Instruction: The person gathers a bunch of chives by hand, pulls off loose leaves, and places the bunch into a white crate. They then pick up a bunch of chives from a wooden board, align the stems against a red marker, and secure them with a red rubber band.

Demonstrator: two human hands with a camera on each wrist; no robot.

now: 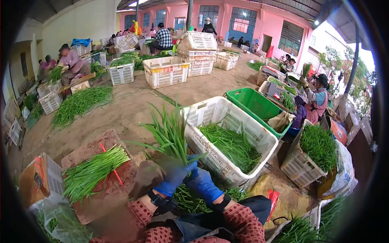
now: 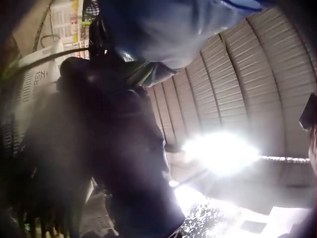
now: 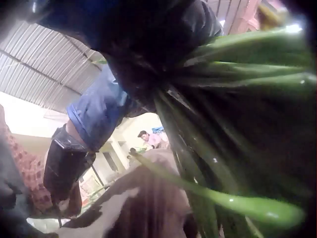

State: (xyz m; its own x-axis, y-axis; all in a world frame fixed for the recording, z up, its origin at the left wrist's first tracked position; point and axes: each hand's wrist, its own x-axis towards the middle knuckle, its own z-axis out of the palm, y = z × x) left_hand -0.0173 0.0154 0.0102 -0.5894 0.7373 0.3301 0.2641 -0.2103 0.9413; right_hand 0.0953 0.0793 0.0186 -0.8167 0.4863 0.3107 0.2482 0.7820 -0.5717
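Observation:
Both my hands wear blue gloves and meet at the lower end of an upright bunch of garlic chives (image 1: 168, 135). My left hand (image 1: 175, 181) grips the bunch from the left. Against it, my right hand (image 1: 204, 185) curls round the same stalks. In the right wrist view, long green leaves (image 3: 233, 198) fan out from the dark glove, and the other gloved hand (image 3: 101, 106) is just behind. Blue glove (image 2: 158, 29) fills the top of the left wrist view; its fingers are mostly dark or cut off. Loose chives (image 1: 188, 200) lie below the hands.
A white crate (image 1: 233, 170) with chives stands front right, a green crate (image 1: 253, 103) behind it. On a board (image 1: 91, 212) at left, chives (image 1: 95, 170) lie across a red strip (image 1: 116, 176). A filled crate (image 1: 302, 168) stands farther right. Other people work around the hall.

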